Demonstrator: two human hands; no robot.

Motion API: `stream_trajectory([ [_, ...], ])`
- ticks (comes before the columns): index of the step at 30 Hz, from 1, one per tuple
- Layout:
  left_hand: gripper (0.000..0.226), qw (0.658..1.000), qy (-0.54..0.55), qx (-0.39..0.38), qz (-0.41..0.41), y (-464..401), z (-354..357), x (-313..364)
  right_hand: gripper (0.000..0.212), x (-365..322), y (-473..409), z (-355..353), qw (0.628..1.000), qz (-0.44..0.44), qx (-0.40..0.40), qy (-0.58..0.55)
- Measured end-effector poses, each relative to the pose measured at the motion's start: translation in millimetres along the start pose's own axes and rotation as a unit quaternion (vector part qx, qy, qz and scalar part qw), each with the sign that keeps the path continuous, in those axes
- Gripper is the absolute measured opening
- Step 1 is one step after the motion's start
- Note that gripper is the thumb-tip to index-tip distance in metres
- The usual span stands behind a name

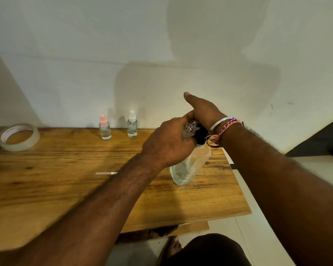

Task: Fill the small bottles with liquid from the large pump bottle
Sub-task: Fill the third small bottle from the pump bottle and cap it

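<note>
Tape roll (19,136) at counter (65,189) far left; two capped small bottles (105,127) by wall. Left hand (167,143) grips a clear small bottle (190,128) at the tilted pump bottle (190,166); right hand (202,112) curls over its black pump, thumb out.

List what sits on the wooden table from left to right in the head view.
Tape roll → pink-capped small bottle → white-capped small bottle → large pump bottle, gripped at its top by both the left hand and the right hand.
</note>
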State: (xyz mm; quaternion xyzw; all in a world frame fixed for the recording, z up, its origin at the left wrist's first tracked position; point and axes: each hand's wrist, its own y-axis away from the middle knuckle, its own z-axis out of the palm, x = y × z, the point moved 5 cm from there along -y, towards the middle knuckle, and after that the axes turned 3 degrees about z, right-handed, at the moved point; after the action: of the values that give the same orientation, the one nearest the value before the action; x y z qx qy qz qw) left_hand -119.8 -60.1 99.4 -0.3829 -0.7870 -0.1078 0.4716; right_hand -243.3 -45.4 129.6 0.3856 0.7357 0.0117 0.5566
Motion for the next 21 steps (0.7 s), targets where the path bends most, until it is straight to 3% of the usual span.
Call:
stream_trajectory([
  [6, 0.042, 1.000, -0.006, 0.002, 0.012, 1.4, -0.8, 1.7, 0.072, 1.5, -2.1, -1.5, 0.999, -0.032, 0.025, 0.005],
  [9, 0.052, 0.999, 0.022, 0.004, 0.027, 2.3, -2.4, 6.3, 0.077, 0.4, -3.1, -2.2, 0.999, 0.010, 0.001, -0.050],
  [11, 0.048, 0.999, 0.030, 0.004, 0.028, 1.8, -3.5, 7.9, 0.080, -2.7, -3.7, -2.5, 0.996, 0.031, -0.026, -0.077],
  [21, 0.052, 1.000, 0.009, 0.006, 0.025, 2.3, -4.7, 9.3, 0.081, -8.1, 0.2, -5.3, 1.000, 0.014, -0.013, -0.020],
])
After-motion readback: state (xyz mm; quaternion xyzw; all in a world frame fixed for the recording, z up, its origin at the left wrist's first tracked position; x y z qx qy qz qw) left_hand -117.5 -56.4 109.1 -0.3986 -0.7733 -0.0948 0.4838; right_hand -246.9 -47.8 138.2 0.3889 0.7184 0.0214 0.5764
